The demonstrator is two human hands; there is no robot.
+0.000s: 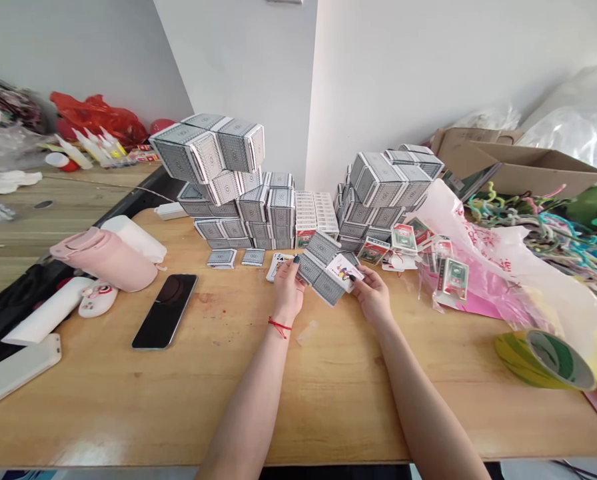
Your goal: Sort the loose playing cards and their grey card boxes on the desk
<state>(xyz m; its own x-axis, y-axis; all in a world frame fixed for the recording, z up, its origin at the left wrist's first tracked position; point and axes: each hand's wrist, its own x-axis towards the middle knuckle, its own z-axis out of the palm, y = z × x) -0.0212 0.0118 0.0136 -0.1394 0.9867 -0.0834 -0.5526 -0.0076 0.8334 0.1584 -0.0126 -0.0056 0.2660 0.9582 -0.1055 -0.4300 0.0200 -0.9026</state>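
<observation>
Left hand [288, 291] partly behind cards [323, 265]

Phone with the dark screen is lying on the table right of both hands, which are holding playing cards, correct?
Wrong side: the head view shows the phone on the table, left of both the left hand and the right hand, which do hold playing cards.

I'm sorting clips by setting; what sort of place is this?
Probably an indoor craft workspace: a light-brown wooden table bears stacked boxy blocks of grey-backed paper playing cards and a ring-shaped yellow-green tape roll.
</observation>
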